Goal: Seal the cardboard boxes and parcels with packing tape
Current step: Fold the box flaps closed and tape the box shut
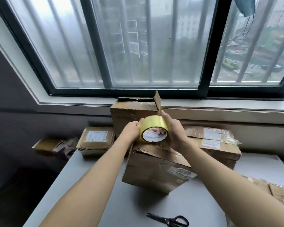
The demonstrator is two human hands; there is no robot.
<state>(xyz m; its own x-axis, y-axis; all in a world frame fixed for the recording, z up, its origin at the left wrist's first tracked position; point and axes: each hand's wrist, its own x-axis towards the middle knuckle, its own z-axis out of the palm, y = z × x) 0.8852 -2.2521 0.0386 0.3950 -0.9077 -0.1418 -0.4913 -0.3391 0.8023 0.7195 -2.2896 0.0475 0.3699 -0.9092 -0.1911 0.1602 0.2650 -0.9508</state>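
Both our hands are together on the tape roll [152,123], one on each side.

- Right hand [175,131]: wraps the roll from the right, thumb over the top and fingers hooked into the core; we see fingertips through the hole.
- Left hand [131,130]: fingers curled against the left rim of the roll, pinching at the outer wrap. We can't tell whether a loose tape end is lifted.
- The roll is yellowish clear tape with a white printed core, its open face turned toward us. It sits at the far top edge of the front box [156,167]; we can't tell whether it touches the box.
- The front box stands on the worktop [88,185], turned corner-on to us. It is scuffed, with old tape on its sides and a ragged top edge.
- Behind it a taller box [129,115] stands against the window sill [220,105], with one flap [157,99] sticking up.
- A flat labelled parcel [97,140] lies left of the front box at the worktop edge. A small box [46,145] sits further left, beyond the worktop edge.
- On the right is a wide box [216,145] with white labels and crinkled old tape on top.
- More cardboard [279,192] shows at the right frame edge.
- Black-handled scissors [169,219] lie closed on the worktop near us, well apart from the boxes.
- A barred window [138,46] lies beyond.
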